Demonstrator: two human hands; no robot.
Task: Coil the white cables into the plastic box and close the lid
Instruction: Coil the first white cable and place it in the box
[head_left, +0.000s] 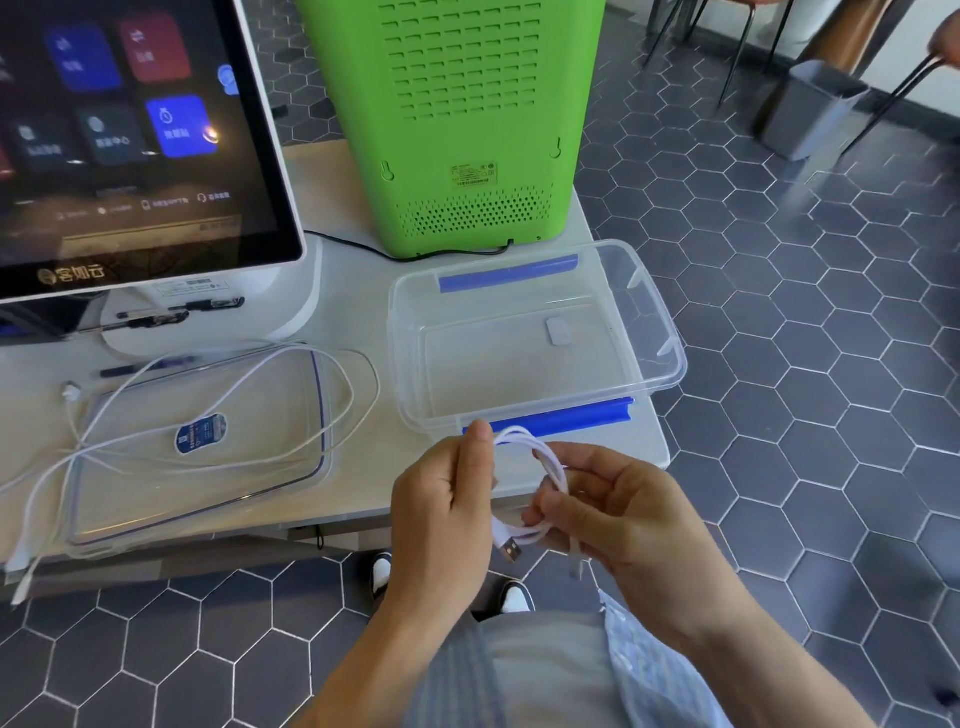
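A clear plastic box (660, 332) with blue clips stands open and empty on the table's right end. Its clear lid (208, 499) lies flat to the left, carrying a blue sticker. A loose white cable (234, 384) sprawls over the lid and off the table's left front edge. Just in front of the box, both hands hold a coiled white cable (543, 457) above the table edge. My left hand (441, 509) pinches the top of the coil. My right hand (623, 514) grips its lower loops, with the USB plug hanging below.
A touchscreen terminal (130, 130) on a white stand fills the back left, pens (156, 317) lying at its base. A green device (467, 114) with a black cord stands behind the box. Hexagon-tiled floor, a grey bin (805, 109) and chair legs lie right.
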